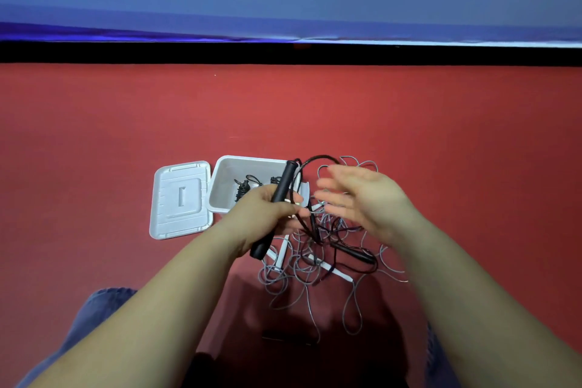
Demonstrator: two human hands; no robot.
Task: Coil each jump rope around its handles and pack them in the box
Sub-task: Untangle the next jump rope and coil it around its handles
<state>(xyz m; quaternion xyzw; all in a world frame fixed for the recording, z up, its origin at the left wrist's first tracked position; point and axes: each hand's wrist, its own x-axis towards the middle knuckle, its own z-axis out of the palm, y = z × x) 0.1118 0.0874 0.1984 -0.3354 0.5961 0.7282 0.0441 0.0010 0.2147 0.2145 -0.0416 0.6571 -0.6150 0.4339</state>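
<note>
Gripping black handles (277,205) in left hand (267,209), right hand (356,198) spread, grey ropes (315,264) tangled

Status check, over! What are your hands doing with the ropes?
Left hand grips black handle. Right hand open, blurred. One coiled rope in box. Grey rope tangled underneath.

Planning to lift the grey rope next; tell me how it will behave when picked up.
Likely floppy: the grey rope lies in loose, irregular loops on the red floor. It will probably snag, since its loops cross the black rope. Its white handles look stiff and may dangle.
</note>
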